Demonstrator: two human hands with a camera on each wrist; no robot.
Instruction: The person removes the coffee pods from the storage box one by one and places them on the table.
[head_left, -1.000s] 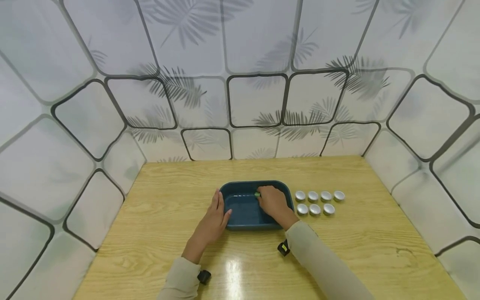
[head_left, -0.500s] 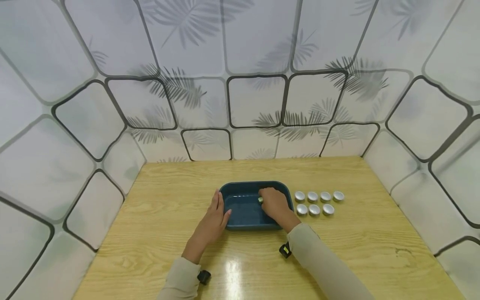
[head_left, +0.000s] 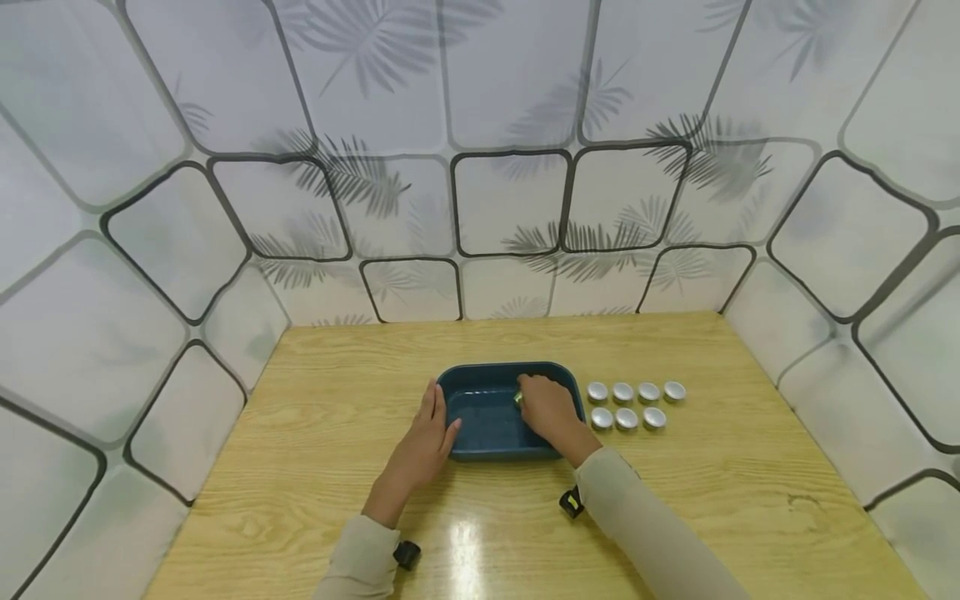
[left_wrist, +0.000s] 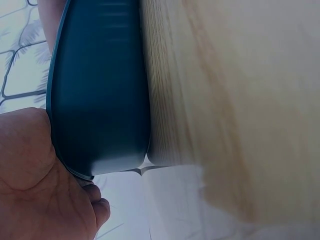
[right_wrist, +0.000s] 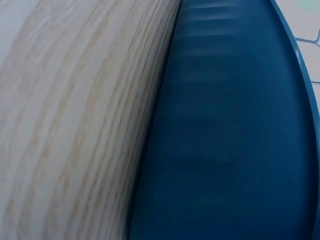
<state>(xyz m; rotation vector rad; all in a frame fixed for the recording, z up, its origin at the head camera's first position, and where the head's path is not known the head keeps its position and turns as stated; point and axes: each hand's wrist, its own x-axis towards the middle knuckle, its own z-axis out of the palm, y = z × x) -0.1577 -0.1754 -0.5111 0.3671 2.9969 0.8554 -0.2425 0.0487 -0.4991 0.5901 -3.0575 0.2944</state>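
A dark blue rectangular tray (head_left: 487,454) with raised walls rests on the wooden table. My left hand (head_left: 422,446) holds it at the left end, fingers along the outside of the wall and thumb over the rim. In the left wrist view, the palm lies against the tray's rim (left_wrist: 49,95) at a corner. Inside the tray, on the right, my right hand (head_left: 550,407) reaches down with curled fingers round a small green thing (head_left: 518,398). Most of that thing is hidden by the hand, so I cannot tell its kind. The right wrist view shows only the tray's outer wall (right_wrist: 225,135) and tabletop.
Just right of the tray stand several small white round cups (head_left: 626,418) in two rows. The wooden table (head_left: 315,467) is bounded at the back and both sides by patterned white walls (head_left: 510,204).
My right hand, with the green thing, has shifted slightly to the right and towards me within the tray. The left hand keeps its place on the tray, and the cups stay put.
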